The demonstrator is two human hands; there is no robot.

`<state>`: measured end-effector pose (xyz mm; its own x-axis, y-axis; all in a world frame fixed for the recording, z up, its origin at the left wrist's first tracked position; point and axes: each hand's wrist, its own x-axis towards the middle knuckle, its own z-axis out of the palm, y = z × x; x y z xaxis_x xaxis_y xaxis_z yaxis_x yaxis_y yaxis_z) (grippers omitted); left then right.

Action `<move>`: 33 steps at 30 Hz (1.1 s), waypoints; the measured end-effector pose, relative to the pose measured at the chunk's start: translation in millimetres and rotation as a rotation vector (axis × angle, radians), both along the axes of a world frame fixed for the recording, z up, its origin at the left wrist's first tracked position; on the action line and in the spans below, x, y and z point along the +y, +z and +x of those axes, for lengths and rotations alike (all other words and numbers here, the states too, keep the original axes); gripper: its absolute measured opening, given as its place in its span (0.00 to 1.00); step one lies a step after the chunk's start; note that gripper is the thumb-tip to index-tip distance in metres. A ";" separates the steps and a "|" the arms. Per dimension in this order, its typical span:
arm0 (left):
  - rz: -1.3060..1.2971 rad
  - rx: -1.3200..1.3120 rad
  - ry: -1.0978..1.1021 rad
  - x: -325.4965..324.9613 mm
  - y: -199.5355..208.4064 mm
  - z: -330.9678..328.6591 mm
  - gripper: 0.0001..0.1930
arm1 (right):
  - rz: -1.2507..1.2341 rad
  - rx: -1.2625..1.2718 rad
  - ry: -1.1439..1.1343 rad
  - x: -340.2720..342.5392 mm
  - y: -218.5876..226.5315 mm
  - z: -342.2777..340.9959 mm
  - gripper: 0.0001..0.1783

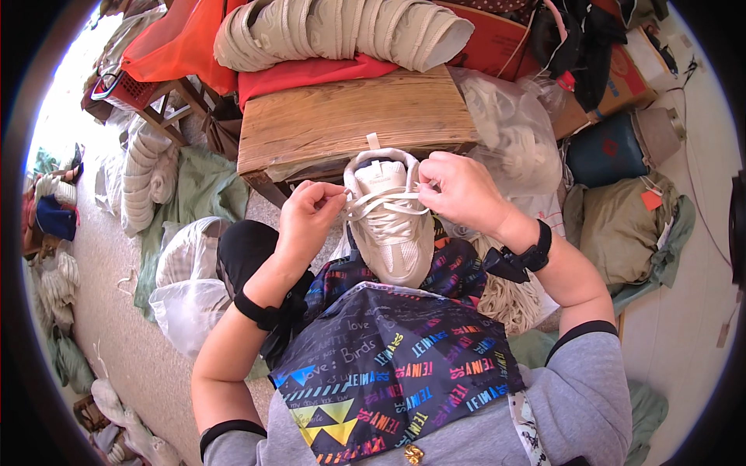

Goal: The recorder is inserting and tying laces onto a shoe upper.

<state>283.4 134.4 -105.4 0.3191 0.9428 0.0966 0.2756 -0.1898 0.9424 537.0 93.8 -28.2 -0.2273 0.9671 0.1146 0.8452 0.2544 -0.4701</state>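
Note:
An off-white sneaker [392, 248] rests on my lap, toe toward me, its heel close to the wooden bench. White shoelaces [386, 208] cross over its tongue. At the shoe's left side my left hand [305, 217] pinches a lace, thumb and fingertips together by the upper eyelets. My right hand [462, 189] is closed at the right side of the shoe opening, with the lace running to its fingertips. Under the shoe lies a dark apron [404, 349] with colourful print.
Beyond the shoe stands a wooden bench [350, 116], carrying a long row of nested shoe uppers [334, 35]. A clear plastic bag [509, 124] sits to its right. A bundle of cream laces [509, 299] hangs beside my right thigh. Stacked uppers [144, 182] stand at left.

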 end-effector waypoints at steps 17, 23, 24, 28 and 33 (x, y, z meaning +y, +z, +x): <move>-0.078 0.080 -0.006 -6.4 18.7 6.5 0.02 | 0.221 -0.336 0.258 11.2 8.0 -0.7 0.05; 0.600 0.386 -0.028 0.4 22.1 13.6 0.05 | 0.192 -0.322 0.296 14.4 11.3 2.2 0.04; 0.600 0.386 -0.029 1.5 22.8 16.3 0.05 | 0.194 -0.320 0.299 15.1 11.4 2.3 0.04; 0.563 0.323 -0.117 5.5 30.2 23.5 0.09 | 0.157 -0.317 0.299 18.9 12.8 5.4 0.04; 0.452 0.327 -0.477 40.2 36.8 -0.4 0.12 | -0.060 -0.051 0.314 36.0 15.8 20.5 0.14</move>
<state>283.0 174.6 -68.6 0.7642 0.5845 0.2727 0.3197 -0.7105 0.6269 557.5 129.8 -12.4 -0.5194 0.8536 0.0406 0.7526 0.4794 -0.4514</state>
